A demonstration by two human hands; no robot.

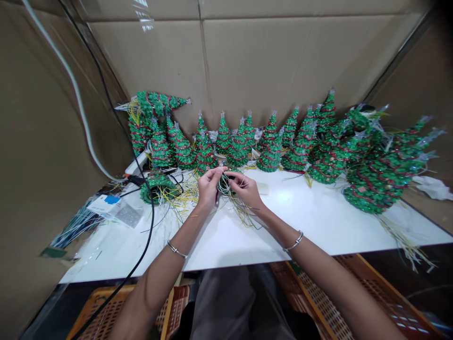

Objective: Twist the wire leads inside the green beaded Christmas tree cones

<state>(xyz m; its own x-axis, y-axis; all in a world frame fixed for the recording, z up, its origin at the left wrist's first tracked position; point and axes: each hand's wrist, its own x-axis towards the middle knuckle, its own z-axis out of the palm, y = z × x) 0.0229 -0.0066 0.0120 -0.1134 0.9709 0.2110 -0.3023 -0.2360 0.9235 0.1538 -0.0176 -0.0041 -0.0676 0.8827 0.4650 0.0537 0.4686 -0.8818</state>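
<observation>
My left hand (209, 185) and my right hand (246, 188) meet near the middle of the white table (283, 226). Both have their fingers pinched on thin white wires (224, 183). Behind and below the fingers is a small green tree, mostly hidden, with yellow and white wires (244, 212) trailing from it onto the tabletop. Rows of green trees with red garlands, such as one tree (271, 153), stand just beyond the hands.
A tipped tree (159, 189) and loose wires lie left of my hands, by a clear bag (129, 215). A black cable (151, 226) hangs across the left side. More trees (377, 182) crowd the right. Orange crates (375, 283) sit below the table.
</observation>
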